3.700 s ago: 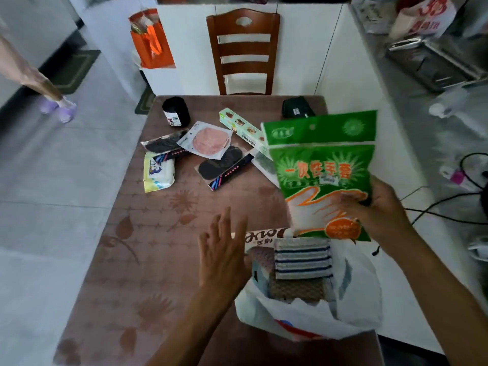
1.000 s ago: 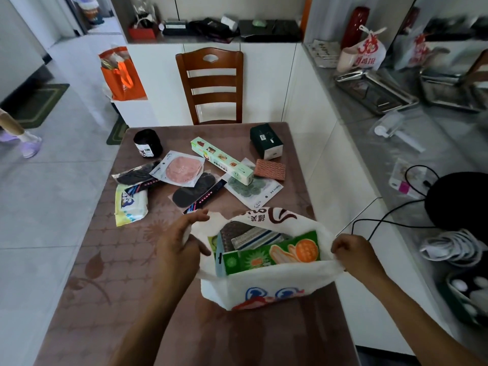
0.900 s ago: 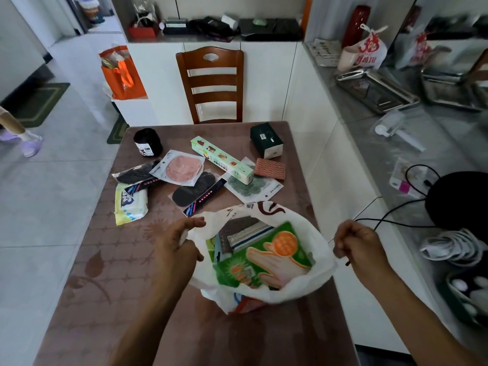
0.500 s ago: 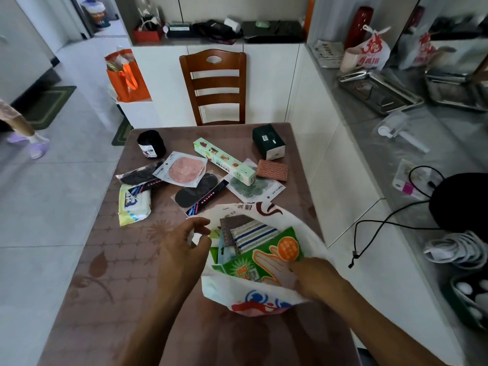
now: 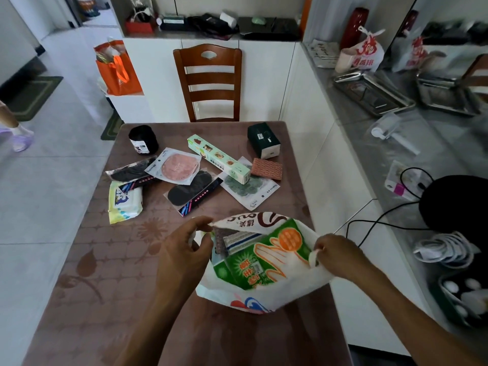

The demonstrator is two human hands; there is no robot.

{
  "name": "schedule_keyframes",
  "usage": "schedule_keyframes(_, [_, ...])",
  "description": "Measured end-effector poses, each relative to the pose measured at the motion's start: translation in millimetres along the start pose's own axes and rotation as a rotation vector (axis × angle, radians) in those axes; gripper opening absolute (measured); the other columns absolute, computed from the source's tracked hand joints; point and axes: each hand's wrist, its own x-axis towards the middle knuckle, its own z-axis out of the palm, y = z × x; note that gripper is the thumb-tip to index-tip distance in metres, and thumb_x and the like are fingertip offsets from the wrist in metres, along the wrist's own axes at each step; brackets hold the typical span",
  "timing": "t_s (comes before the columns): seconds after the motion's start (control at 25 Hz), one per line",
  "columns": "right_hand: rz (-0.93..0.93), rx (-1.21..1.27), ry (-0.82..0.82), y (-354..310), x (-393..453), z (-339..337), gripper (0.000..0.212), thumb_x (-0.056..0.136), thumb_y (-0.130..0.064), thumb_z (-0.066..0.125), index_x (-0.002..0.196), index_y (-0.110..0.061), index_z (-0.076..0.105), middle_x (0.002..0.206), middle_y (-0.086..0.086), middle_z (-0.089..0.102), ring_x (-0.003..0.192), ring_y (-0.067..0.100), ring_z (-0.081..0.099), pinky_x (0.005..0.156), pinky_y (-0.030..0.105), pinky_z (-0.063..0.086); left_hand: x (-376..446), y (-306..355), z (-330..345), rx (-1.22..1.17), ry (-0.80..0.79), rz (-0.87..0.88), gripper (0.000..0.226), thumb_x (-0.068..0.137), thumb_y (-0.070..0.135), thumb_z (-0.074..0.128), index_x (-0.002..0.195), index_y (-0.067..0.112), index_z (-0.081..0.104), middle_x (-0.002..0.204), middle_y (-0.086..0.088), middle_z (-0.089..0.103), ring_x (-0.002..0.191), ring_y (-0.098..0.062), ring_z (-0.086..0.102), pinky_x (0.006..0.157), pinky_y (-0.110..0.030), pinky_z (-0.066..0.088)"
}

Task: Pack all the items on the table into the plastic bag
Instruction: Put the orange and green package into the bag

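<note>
Both hands, left hand (image 5: 188,249) and right hand (image 5: 336,256), pinched the plastic bag (image 5: 264,297) rim; best spread it wide at the table's (image 5: 105,286) near edge.

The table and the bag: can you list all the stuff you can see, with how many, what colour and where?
plastic bag: 1, white, near edge of the table, held open
glove packet: 1, green, inside the bag
striped cloth: 1, white and blue, inside the bag
black roll: 1, black, far left
long box: 1, pale green, far middle
dark green box: 1, far right
scouring pad: 1, reddish, right, below the dark green box
pink round pad pack: 1, middle
green pad pack: 1, under the long box's end
black insole packs: 2, middle and left
wipes pack: 1, white and yellow, left
chair: 1, brown, behind the table
hands: left and right, each pinching the bag's rim
</note>
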Motion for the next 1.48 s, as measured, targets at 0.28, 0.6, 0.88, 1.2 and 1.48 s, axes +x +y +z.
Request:
schedule_keyframes(0.28, [-0.297,0.980,-0.061,-12.7,-44.8,-43.4,0.010,0.078,-0.014,0.060,0.073,-0.009,0.068,0.072,0.013,0.067,0.073,0.018,0.060,0.071,0.027,0.044,2.1,8.9,28.5,0.053,-0.224,0.002,0.034,0.085,0.019,0.068,0.115,0.033,0.063,0.117,0.007,0.068,0.079,-0.007,0.068,0.060,-0.013,0.053])
schedule_keyframes(0.6, [-0.386,1.429,-0.077,-8.7,-57.6,-32.9,0.010,0.073,0.007,0.052,0.081,0.001,0.050,0.105,0.018,0.072,0.075,0.025,0.062,0.063,0.031,0.051,18.8,-19.8,94.4,0.471,-0.544,-0.205,0.105,0.068,0.046,0.078,0.148,0.034,0.011,0.147,-0.007,0.041,0.125,-0.029,0.051,0.094,-0.043,0.048])
schedule_keyframes(0.88, [-0.285,1.755,0.014,-19.6,-41.9,-27.0,0.043,0.055,-0.028,0.091,0.067,-0.015,0.053,0.125,0.005,0.066,0.098,0.031,0.060,0.079,0.030,0.056,-8.6,-64.4,91.6,0.606,-0.920,0.057,0.073,0.077,0.049,0.071,0.141,0.038,0.039,0.135,-0.004,0.056,0.114,-0.023,0.059,0.095,-0.034,0.050])
schedule_keyframes(1.2, [-0.147,1.356,0.187,-46.8,-42.2,-61.2,0.023,0.075,0.001,0.069,0.077,-0.021,0.064,0.092,-0.002,0.072,0.069,0.018,0.059,0.071,0.034,0.053,15.2,11.0,17.4,0.131,-0.407,-0.154,0.008,0.089,0.026,0.063,0.096,0.028,0.067,0.109,0.009,0.066,0.089,-0.003,0.061,0.079,-0.026,0.052])
schedule_keyframes(1.48, [-0.203,1.168,0.323,-68.5,-82.1,-87.3,0.042,0.083,0.014,0.047,0.088,-0.021,0.070,0.053,0.014,0.051,0.039,0.020,0.036,0.041,0.025,0.034,11.9,66.7,-72.9,-0.131,0.031,-0.219,0.025,0.081,0.001,0.065,0.090,0.022,0.076,0.088,0.009,0.073,0.074,-0.020,0.067,0.064,-0.027,0.055])
